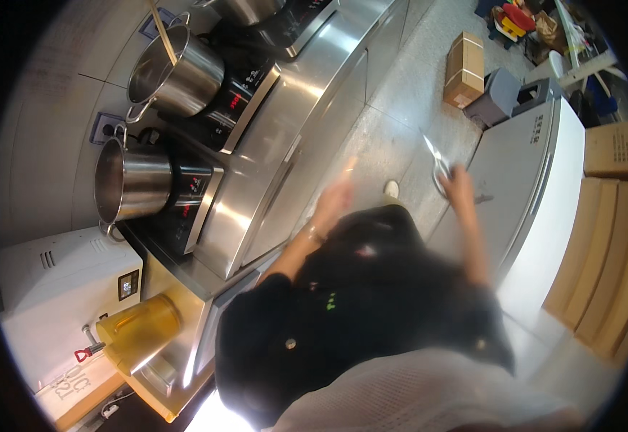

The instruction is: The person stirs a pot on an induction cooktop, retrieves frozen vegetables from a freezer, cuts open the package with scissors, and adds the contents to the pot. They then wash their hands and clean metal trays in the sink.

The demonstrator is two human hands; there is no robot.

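Observation:
My right hand (459, 186) is closed around the handles of a pair of metal scissors (437, 156), whose blades point up and away over the floor. In front of my dark apron, my left hand (336, 200) is blurred, with a bracelet at its wrist. A small pale streak shows near its fingertips; whether the fingers hold anything cannot be told. To the left, stainless steel pots (144, 181) sit on induction cookers (198, 200) along the steel counter (227, 216). Wooden chopsticks (164, 35) stand in another pot (198, 75).
A white chest freezer (503, 162) stands close by my right hand. Cardboard boxes are stacked beyond it, and a taped carton (464, 67) sits on the floor beside a grey bin (495, 97). At lower left are a yellow translucent pitcher (141, 329) and a white machine (65, 275).

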